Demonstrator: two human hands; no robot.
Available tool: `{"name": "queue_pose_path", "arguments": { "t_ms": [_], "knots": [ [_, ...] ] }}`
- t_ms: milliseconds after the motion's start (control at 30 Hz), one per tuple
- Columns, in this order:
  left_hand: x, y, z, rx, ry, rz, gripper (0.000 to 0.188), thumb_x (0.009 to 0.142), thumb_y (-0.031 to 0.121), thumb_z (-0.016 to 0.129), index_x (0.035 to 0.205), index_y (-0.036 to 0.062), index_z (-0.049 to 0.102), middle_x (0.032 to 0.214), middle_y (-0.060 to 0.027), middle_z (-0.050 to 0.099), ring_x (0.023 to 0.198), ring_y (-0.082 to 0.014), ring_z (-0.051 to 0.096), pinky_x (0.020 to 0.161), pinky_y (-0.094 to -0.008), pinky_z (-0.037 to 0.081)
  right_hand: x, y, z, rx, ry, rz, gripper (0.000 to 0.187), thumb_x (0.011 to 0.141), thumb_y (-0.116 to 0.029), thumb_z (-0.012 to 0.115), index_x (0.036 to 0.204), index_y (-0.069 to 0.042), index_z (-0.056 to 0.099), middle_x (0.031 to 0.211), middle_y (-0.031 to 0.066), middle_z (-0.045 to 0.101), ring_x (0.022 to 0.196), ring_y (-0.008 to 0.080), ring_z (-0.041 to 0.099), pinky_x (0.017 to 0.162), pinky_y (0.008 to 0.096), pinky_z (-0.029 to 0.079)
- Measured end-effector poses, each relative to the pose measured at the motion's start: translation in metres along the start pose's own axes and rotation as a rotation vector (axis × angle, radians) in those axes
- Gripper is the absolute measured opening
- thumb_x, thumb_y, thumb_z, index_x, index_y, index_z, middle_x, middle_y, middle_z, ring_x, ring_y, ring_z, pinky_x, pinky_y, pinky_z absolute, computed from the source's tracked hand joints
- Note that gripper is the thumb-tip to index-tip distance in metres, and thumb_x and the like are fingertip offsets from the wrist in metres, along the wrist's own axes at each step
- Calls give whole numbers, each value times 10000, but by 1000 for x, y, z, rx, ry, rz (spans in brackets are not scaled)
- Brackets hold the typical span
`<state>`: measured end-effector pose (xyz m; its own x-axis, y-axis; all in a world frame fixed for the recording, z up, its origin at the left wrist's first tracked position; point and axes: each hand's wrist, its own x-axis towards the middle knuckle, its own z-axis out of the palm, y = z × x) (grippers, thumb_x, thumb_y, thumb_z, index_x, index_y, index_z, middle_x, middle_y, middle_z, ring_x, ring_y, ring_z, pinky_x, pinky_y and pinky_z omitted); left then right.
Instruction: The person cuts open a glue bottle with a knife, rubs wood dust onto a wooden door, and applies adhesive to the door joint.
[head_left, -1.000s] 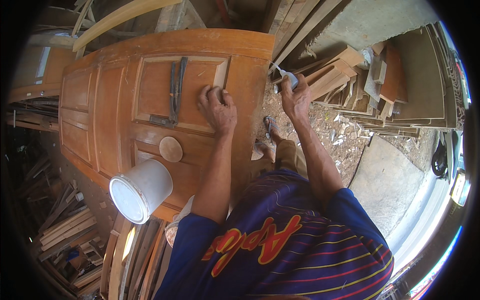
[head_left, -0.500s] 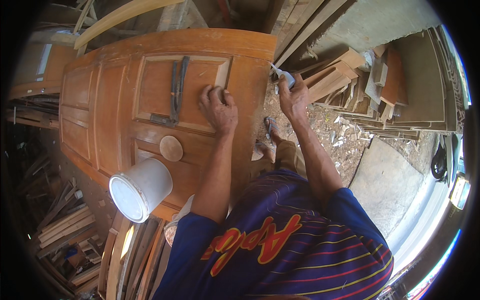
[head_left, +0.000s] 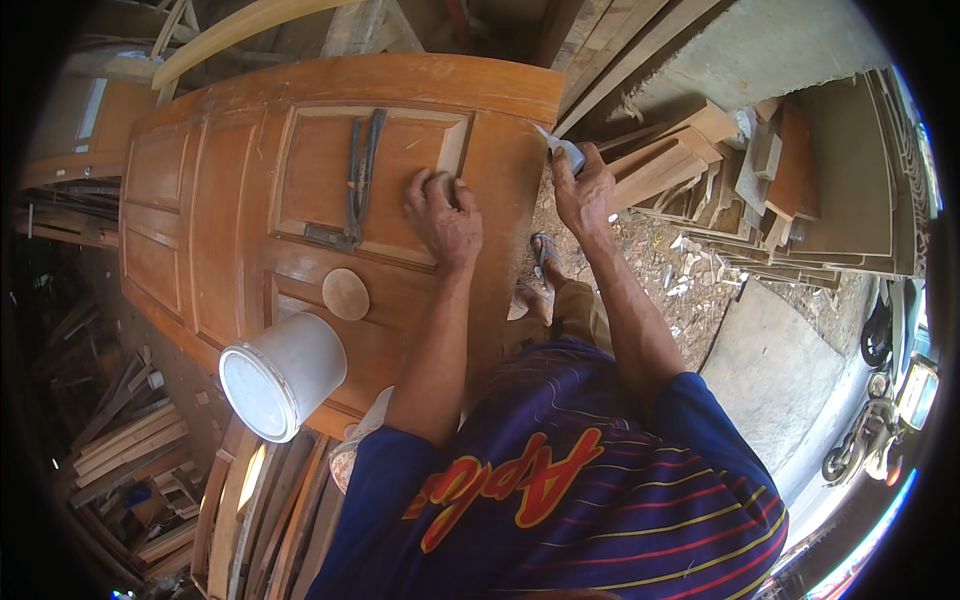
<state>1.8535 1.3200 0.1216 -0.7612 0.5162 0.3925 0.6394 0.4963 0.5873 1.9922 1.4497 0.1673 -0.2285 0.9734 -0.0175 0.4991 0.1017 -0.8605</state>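
In my right hand (head_left: 584,190) is a small white squeeze bottle (head_left: 567,157) with a thin pointed nozzle. Its tip meets the right edge of a brown panelled wooden door (head_left: 505,165), near the far corner. My left hand (head_left: 446,222) rests on the door's face beside a raised panel, its fingers bent and slightly apart, with nothing visible in them. Left of that hand lies a dark, two-handled metal tool (head_left: 361,180), its exact kind unclear. Closer to me on the door are a round wooden disc (head_left: 346,294) and a white plastic bucket (head_left: 318,358), which appears tipped by the lens.
Offcuts and boards (head_left: 690,150) are piled to the right against stacked sheets (head_left: 845,170). Wood strips (head_left: 135,440) lie at the lower left. A flat grey slab (head_left: 770,345) covers part of the littered ground, with a motorbike (head_left: 868,435) beyond it.
The view has shifted slightly, bringing more of the motorbike into sight. The bottle's nozzle stays at the door edge, and both hands keep nearly the same place on or beside the door.
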Motion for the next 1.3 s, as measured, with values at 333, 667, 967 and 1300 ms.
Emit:
{"name": "queue_pose_path", "arguments": {
  "t_ms": [333, 667, 967, 1300],
  "knots": [
    [0, 1, -2, 0, -11, -19, 222, 926, 164, 688, 1120, 56, 686, 1322, -171, 565, 1200, -404, 529, 1006, -525, 438, 2, 4, 4, 4, -1, -12, 347, 953, -318, 644, 1013, 21, 692, 809, 285, 704, 775, 451, 714, 718, 492, 541],
    [1, 2, -1, 14, -9, -39, 225, 938, 186, 667, 1117, 53, 694, 1339, -172, 575, 1209, -416, 530, 1020, -526, 439, 3, 28, -5, 754, -218, 281, 207, 1022, -201, 639, 1076, -1, 653, 852, 75, 673, 723, 155, 662, 713, 337, 596],
    [1, -3, 2, 8, 92, 21, 177, 922, 139, 675, 1075, 51, 681, 1280, -159, 608, 1107, -410, 578, 944, -530, 469, -30, 20, -1, 519, -475, 61, 383, 1041, -311, 678, 1161, 50, 640, 916, 54, 682, 788, 111, 630, 729, 286, 538],
    [1, 2, 1, -7, 57, -34, 179, 913, 100, 691, 1084, 51, 697, 1268, -165, 622, 1159, -397, 580, 995, -493, 470, 13, 3, 8, 123, -411, -75, 420, 1002, -324, 654, 1156, 67, 658, 821, 197, 688, 738, 273, 670, 694, 417, 527]
  ]
}}
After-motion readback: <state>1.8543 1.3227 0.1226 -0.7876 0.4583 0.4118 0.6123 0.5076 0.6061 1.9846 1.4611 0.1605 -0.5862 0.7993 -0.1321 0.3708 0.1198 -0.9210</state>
